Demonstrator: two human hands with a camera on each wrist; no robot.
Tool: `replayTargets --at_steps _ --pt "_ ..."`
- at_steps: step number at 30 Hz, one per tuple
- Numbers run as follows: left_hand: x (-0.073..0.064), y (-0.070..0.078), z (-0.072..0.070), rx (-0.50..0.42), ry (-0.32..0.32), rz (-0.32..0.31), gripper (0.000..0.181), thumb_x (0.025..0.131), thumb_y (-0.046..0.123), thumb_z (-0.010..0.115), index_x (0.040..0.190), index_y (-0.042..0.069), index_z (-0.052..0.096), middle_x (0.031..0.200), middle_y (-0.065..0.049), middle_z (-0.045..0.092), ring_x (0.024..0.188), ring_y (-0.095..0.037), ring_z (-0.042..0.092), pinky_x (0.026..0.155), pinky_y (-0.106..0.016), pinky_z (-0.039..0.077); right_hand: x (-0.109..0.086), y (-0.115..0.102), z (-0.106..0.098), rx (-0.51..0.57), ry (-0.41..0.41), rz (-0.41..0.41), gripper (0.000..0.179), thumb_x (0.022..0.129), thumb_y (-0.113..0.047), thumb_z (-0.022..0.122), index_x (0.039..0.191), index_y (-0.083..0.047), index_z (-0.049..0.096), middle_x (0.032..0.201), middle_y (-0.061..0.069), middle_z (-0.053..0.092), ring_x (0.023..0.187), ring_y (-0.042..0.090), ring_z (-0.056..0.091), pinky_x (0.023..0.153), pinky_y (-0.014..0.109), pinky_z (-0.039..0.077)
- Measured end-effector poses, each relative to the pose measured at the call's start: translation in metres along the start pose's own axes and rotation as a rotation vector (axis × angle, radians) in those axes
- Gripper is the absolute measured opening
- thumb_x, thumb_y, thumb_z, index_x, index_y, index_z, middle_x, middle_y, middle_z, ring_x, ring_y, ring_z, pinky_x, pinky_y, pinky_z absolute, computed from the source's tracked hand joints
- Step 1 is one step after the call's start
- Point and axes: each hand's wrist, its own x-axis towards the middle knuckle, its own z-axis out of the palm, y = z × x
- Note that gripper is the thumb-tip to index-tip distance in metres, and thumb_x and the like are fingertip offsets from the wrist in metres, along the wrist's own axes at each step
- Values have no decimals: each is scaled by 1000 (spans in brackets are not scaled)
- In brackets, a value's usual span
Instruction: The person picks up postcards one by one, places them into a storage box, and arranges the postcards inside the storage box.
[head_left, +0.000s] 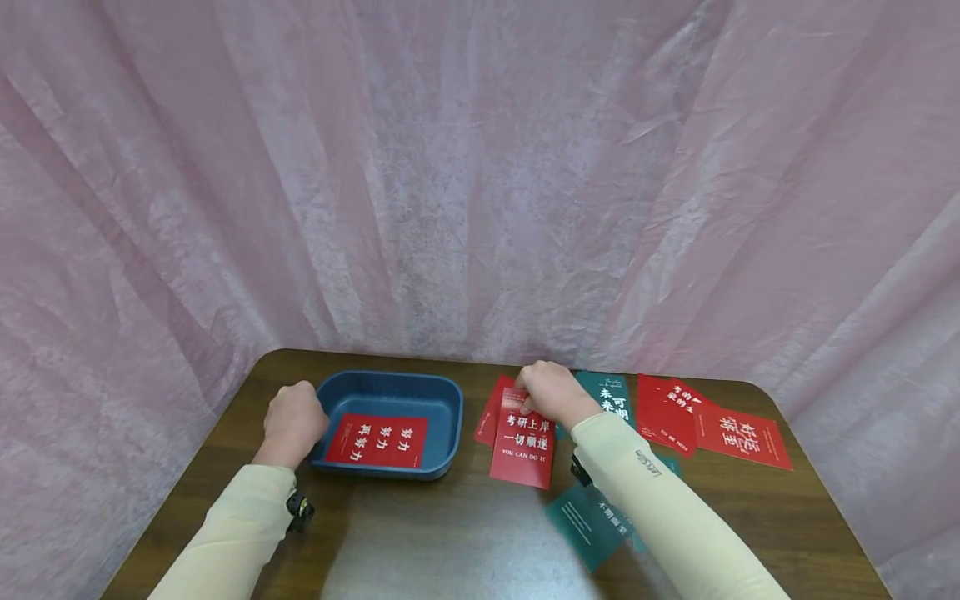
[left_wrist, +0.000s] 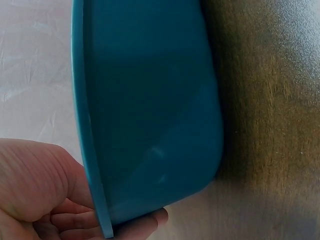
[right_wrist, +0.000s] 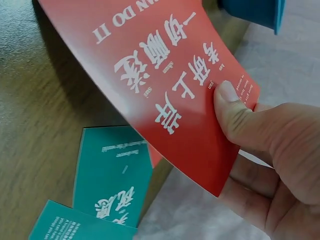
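Note:
At the left of the head view, my left hand [head_left: 295,423] grips the rim of a blue plastic tray [head_left: 397,377]. In the left wrist view, the fingers of that hand [left_wrist: 37,190] curl around the tray's edge [left_wrist: 150,105], thumb side near the rim. Inside the tray lies a red card [head_left: 378,440] with white characters. My right hand [head_left: 553,392] pinches another red card [head_left: 522,450], printed "YOU CAN DO IT". The right wrist view shows the thumb of my right hand [right_wrist: 285,145] on that card's printed face, the other fingers partly hidden behind. A second red card [head_left: 489,417] is partly covered by it.
Green cards [head_left: 588,521] lie near and partly under my right forearm, with another green card [head_left: 603,390] behind it. Several red cards [head_left: 742,433] overlap at the right of the brown wooden table [head_left: 780,517]. A pink curtain [head_left: 480,183] hangs behind the table.

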Motion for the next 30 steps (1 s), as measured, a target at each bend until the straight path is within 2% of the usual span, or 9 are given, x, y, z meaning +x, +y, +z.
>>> replayTargets --at_steps 6,16,23,30 --pt "1 0 -1 -11 -14 -4 29 77 11 67 96 -11 61 83 -28 62 60 -29 59 45 -41 50 -1 -2 -9 42 8 14 18 73 -21 79 91 -18 75 85 -6 70 74 9 55 75 29 51" --pt "2 0 1 -9 5 -6 28 77 11 65 95 -10 62 84 -29 61 61 -31 59 46 -43 50 -6 -2 -33 79 -1 39 23 70 -20 82 91 -14 75 90 0 69 83 14 55 76 32 52" --pt "4 0 0 -11 -11 -3 30 77 10 67 96 -12 61 85 -30 62 60 -30 60 47 -43 51 -8 0 -52 55 48 18 20 69 -18 82 87 -14 75 88 0 70 82 15 59 74 32 52" --pt "5 1 0 -11 -10 -4 29 77 10 66 96 -12 61 85 -30 61 61 -31 59 46 -42 50 -10 1 -66 110 85 32 19 71 -14 80 88 -9 73 86 3 69 78 16 61 71 32 54"
